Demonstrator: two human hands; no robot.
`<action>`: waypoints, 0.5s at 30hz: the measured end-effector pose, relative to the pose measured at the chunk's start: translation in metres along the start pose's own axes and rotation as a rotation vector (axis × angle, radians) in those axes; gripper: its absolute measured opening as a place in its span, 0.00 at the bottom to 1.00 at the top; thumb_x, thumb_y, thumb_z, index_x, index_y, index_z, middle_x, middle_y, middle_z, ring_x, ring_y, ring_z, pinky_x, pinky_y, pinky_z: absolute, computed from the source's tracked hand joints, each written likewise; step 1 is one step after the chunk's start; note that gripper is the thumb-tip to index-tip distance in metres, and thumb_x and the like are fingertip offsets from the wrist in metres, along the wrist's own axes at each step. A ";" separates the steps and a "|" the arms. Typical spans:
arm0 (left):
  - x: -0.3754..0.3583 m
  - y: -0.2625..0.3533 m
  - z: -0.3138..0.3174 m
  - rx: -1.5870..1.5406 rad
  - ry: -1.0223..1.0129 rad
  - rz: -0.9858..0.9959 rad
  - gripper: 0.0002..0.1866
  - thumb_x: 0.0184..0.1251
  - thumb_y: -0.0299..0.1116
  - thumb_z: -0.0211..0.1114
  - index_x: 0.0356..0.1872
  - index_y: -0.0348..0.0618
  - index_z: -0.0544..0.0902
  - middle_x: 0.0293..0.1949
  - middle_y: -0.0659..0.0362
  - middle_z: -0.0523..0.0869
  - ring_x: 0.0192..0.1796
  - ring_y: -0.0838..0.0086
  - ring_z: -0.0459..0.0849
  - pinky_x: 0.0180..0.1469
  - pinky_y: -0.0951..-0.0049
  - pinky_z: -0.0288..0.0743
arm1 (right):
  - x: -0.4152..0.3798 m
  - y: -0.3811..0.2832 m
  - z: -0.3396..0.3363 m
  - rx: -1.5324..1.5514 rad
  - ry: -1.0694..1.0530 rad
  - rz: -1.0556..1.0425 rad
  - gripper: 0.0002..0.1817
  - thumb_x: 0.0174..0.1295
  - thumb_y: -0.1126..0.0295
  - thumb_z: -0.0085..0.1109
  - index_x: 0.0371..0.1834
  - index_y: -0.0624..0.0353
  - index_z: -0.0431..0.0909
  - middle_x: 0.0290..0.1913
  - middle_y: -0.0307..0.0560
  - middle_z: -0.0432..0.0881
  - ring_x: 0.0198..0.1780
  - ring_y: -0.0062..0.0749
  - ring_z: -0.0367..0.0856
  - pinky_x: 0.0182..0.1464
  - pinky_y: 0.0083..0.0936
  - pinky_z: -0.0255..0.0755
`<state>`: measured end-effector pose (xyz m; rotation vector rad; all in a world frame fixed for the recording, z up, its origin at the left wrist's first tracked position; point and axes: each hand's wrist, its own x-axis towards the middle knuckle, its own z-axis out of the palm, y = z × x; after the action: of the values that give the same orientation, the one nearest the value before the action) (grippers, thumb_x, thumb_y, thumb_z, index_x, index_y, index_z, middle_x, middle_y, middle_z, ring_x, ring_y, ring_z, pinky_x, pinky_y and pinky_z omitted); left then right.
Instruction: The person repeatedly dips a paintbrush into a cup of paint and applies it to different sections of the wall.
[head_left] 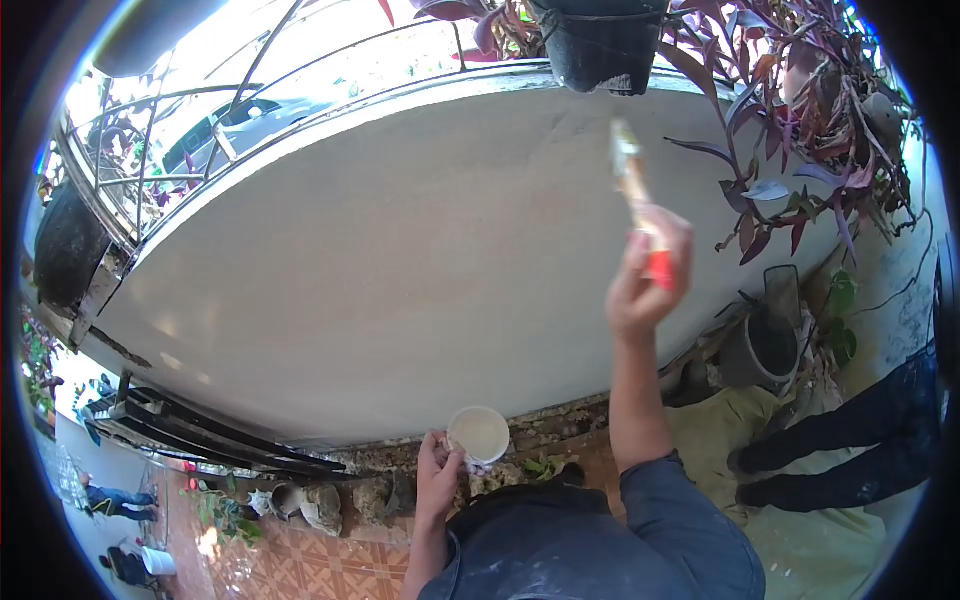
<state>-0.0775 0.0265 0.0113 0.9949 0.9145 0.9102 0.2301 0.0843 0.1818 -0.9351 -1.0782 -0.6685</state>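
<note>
"Holding something, are they, those fingers of the right hand (pixel 655 262)?"

"Yes, a brush (pixel 631 187). They are bent closely round its handle. The bristle end stands out above them, and a red part of the handle shows at the palm, just beneath. It is all rather blurred."

"Touching the wall (pixel 400 260)?"

"I cannot tell. The pale wall spreads behind those fingers and away to their left, but contact does not show."

"And the left hand (pixel 437 478)?"

"It is well below the right-hand fingers, and left of them. Its own fingers are partly curled against the side of a round container (pixel 478 433), which lies just to their right, open upward, with something pale inside. How far they reach underneath is hidden."

"What else is about?"

"Above the right-hand fingers, a dark pot (pixel 600 50) at the wall's upper edge; up and to their right, a purple-leaved plant (pixel 815 150). Below and right of them are a grey bucket (pixel 742 356) and another person's dark-trousered legs (pixel 860 430). Left of the left-hand fingers, a pale stone (pixel 322 508) sits beside the tiled floor (pixel 310 570)."
</note>
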 end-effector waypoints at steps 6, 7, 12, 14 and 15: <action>0.001 0.001 0.002 -0.008 0.001 -0.016 0.08 0.72 0.24 0.55 0.43 0.42 0.64 0.32 0.57 0.81 0.32 0.76 0.83 0.33 0.76 0.81 | -0.011 -0.038 0.023 0.155 -0.216 -0.108 0.11 0.61 0.78 0.58 0.46 0.62 0.79 0.41 0.50 0.80 0.40 0.43 0.79 0.43 0.31 0.74; 0.003 0.000 0.002 -0.006 -0.004 -0.017 0.08 0.72 0.24 0.55 0.43 0.42 0.64 0.32 0.57 0.81 0.32 0.76 0.83 0.33 0.76 0.81 | -0.011 -0.040 0.022 0.291 -0.209 -0.043 0.10 0.61 0.78 0.58 0.46 0.62 0.79 0.40 0.50 0.80 0.39 0.42 0.80 0.42 0.30 0.74; 0.006 -0.004 0.001 0.000 -0.006 -0.010 0.08 0.73 0.24 0.55 0.45 0.42 0.65 0.33 0.57 0.82 0.32 0.76 0.84 0.33 0.76 0.80 | 0.007 0.010 0.000 0.421 -0.082 0.237 0.11 0.73 0.73 0.44 0.49 0.69 0.74 0.40 0.51 0.78 0.35 0.29 0.77 0.38 0.24 0.74; 0.003 0.001 0.004 -0.008 -0.015 -0.009 0.08 0.72 0.24 0.55 0.45 0.42 0.65 0.33 0.57 0.82 0.31 0.77 0.83 0.33 0.77 0.80 | 0.015 0.033 -0.018 0.232 0.031 0.140 0.11 0.73 0.74 0.45 0.48 0.69 0.74 0.41 0.49 0.78 0.33 0.27 0.76 0.35 0.24 0.72; 0.003 0.003 0.005 -0.014 -0.021 -0.007 0.08 0.72 0.24 0.55 0.45 0.42 0.65 0.33 0.57 0.82 0.30 0.77 0.83 0.34 0.77 0.80 | 0.019 0.034 -0.024 0.235 0.029 0.133 0.11 0.73 0.74 0.45 0.48 0.69 0.74 0.41 0.49 0.78 0.33 0.27 0.76 0.35 0.24 0.72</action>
<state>-0.0723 0.0289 0.0154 0.9872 0.8924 0.8975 0.2755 0.0789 0.1849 -0.7836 -1.0344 -0.4341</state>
